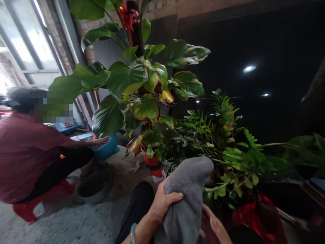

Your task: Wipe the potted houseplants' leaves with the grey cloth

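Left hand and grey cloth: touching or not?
Touching. The head view shows it: the left hand grips the grey cloth, thumb lying across its near face.

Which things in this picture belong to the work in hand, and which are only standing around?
In the work:
grey fabric piece, gripped by the left hand, with the right hand at its side

Only standing around:
large-leaved plant
round basin
red wrapping

left hand [165,200]: firm grip, thumb extended | right hand [215,224]: lower, fingers bent
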Action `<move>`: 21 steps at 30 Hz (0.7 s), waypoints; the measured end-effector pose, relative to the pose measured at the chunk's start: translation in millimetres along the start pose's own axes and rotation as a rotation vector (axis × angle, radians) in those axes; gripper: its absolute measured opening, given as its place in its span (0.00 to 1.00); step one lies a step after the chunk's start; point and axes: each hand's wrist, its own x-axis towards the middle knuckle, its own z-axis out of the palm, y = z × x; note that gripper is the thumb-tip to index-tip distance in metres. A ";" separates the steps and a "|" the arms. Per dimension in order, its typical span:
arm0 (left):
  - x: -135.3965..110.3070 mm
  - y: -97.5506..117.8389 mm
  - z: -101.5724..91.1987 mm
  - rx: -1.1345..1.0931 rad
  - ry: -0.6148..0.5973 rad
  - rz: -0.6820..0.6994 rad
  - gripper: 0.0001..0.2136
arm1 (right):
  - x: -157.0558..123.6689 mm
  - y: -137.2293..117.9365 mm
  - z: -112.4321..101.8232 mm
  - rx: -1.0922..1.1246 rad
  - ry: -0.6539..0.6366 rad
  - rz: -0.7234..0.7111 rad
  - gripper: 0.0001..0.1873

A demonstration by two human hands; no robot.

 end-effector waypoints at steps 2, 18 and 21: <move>0.4 -2.9 16.6 -0.037 0.145 0.043 0.31 | 1.9 -6.8 28.6 0.033 0.019 -0.047 0.38; 52.8 20.2 -12.4 0.162 0.608 0.585 0.18 | 11.7 -104.7 94.9 -0.160 0.455 -0.473 0.25; 83.8 46.0 -42.7 0.321 0.882 0.686 0.10 | 23.9 -115.8 109.6 -0.145 0.394 -0.429 0.24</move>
